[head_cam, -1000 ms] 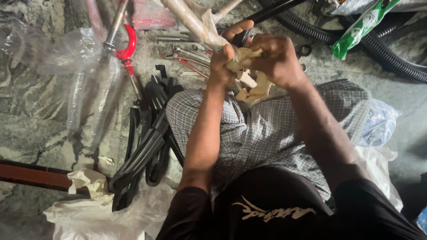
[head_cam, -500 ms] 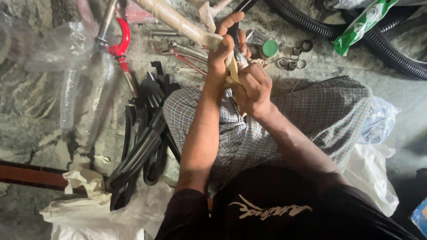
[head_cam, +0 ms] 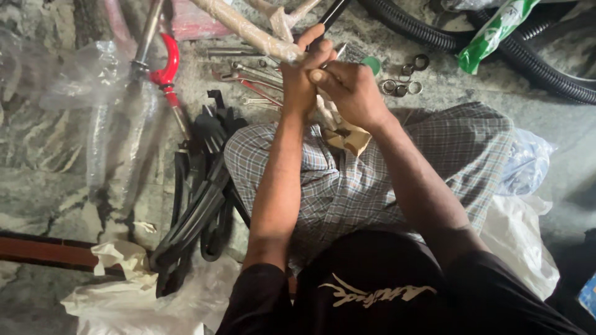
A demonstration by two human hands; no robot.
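My left hand [head_cam: 302,77] is closed around a frame tube wrapped in brown paper [head_cam: 239,25], at the spot where the wrapping ends and a black tube [head_cam: 332,12] begins. Beside it, my right hand [head_cam: 354,93] grips a loose strip of the brown paper wrapping [head_cam: 344,133], which hangs down crumpled over my checked cloth lap [head_cam: 347,180]. Both hands touch each other just above my knees.
Several spanners [head_cam: 245,77] lie on the stone floor beside the hands. Black plastic parts [head_cam: 198,198] are piled at the left. A red and silver fork [head_cam: 162,68] lies in clear plastic. Metal rings [head_cam: 403,77], a green packet [head_cam: 496,31], black ribbed hoses [head_cam: 546,77] and plastic bags [head_cam: 521,236] sit to the right.
Both hands have come together from the crumpled paper on my lap up to the wrapped tube. The torn strip has been pulled downward by my right hand.
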